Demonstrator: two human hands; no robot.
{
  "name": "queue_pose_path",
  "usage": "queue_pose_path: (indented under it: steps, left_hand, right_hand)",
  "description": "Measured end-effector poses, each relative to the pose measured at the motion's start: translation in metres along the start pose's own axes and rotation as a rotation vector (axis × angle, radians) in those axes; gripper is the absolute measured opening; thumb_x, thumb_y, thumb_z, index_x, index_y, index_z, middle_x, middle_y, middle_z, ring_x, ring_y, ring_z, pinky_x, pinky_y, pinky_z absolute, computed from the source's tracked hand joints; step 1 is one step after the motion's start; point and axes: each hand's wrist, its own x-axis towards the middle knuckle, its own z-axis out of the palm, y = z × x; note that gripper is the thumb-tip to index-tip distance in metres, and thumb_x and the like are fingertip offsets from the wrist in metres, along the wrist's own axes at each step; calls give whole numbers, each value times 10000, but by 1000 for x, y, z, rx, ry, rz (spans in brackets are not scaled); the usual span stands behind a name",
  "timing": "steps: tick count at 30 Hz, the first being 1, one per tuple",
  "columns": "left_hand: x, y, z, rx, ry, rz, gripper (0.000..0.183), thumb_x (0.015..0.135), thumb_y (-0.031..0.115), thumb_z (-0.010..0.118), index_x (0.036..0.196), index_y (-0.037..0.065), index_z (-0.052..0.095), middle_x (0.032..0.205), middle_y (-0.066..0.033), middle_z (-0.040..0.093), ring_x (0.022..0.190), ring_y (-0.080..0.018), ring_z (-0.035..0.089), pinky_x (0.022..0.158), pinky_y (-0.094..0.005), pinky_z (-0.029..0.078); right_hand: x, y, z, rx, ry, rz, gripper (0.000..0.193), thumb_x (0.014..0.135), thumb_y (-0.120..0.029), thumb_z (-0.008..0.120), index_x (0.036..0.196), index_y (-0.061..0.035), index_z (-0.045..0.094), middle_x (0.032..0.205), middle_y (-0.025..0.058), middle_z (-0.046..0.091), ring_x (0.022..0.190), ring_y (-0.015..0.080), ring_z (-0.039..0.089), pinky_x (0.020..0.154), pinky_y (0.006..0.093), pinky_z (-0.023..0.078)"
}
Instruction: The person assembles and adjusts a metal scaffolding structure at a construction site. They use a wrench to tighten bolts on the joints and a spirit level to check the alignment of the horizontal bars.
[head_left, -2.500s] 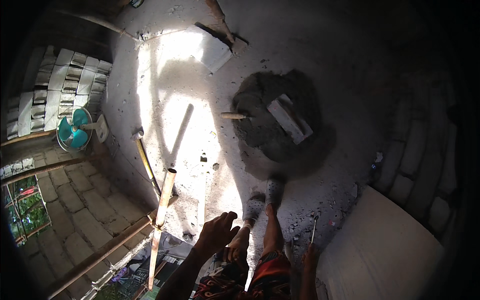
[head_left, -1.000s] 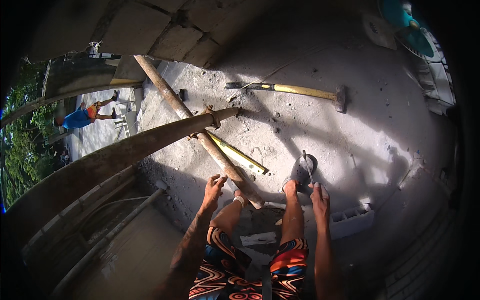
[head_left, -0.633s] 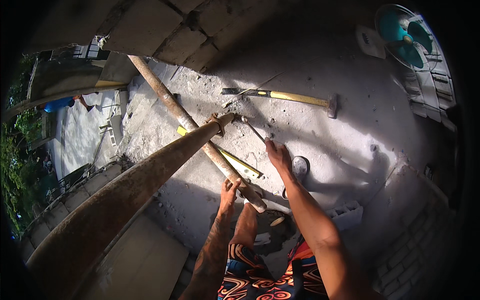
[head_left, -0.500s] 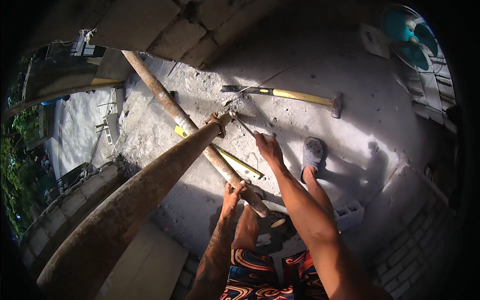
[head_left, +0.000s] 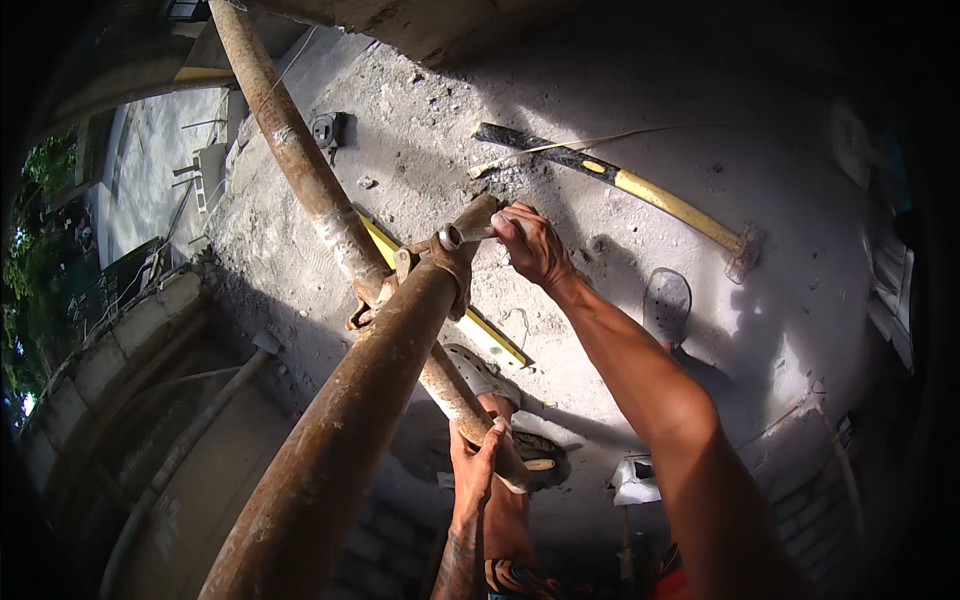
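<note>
Two rusty steel pipes cross in front of me. My left hand (head_left: 475,462) is wrapped round the near end of the thinner-looking pipe (head_left: 300,160), which slants down from the upper left. The other pipe (head_left: 345,430) rises toward me and looks thick at the lower left. A rusty pipe clamp (head_left: 458,275) sits round this pipe near its far end. In my right hand (head_left: 537,248) is a wrench (head_left: 477,234), closed in the fingers, its ring-shaped end at the clamp's bolt area. The bolt itself is hidden.
A sledgehammer (head_left: 670,200) with a black and yellow handle lies on the dusty concrete floor. Beneath the pipes lies a yellow spirit level (head_left: 495,340). A tape measure (head_left: 328,131) lies beside the slanting pipe. Block walls (head_left: 120,350) stand at the left.
My right hand has brought the wrench up against the clamp, from the pipe's far end. The view has shifted closer to the pipes. My left hand still holds the slanting pipe.
</note>
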Motion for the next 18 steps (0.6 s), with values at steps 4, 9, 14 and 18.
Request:
queue_pose_path:
  steps: [4, 9, 14, 18]
  left_hand:
    - [2, -1, -2, 26, -8, -48, 489, 882, 181, 764, 1261, 27, 495, 1072, -77, 621, 979, -177, 602, 876, -321, 497]
    - [2, 8, 0, 59, -45, 9, 447, 898, 169, 737, 1248, 26, 498, 1070, -76, 614, 960, -167, 600, 860, -305, 492]
    - [-5, 16, 6, 86, -80, 104, 404, 923, 147, 704, 1242, 19, 492, 1062, -63, 602, 942, -155, 590, 847, -299, 496]
    - [1, 11, 1, -57, -143, 69, 397, 924, 108, 693, 1251, 29, 482, 1060, -51, 585, 930, -144, 576, 861, -303, 499]
  right_hand:
    - [-23, -32, 9, -494, 146, -87, 322, 913, -53, 687, 1216, -20, 582, 888, 108, 586, 707, 228, 602, 663, 327, 554]
    - [-6, -162, -73, -97, -435, 549, 223, 1014, -129, 478, 1155, 43, 481, 863, 265, 645, 693, 440, 644, 578, 481, 507]
    - [112, -258, -130, 356, -341, 789, 418, 950, -74, 562, 1327, 45, 429, 998, 299, 633, 908, 419, 688, 787, 442, 541]
    - [187, -218, -129, 422, -369, 515, 40, 895, -14, 574, 933, 0, 572, 732, 191, 625, 633, 334, 665, 554, 412, 491]
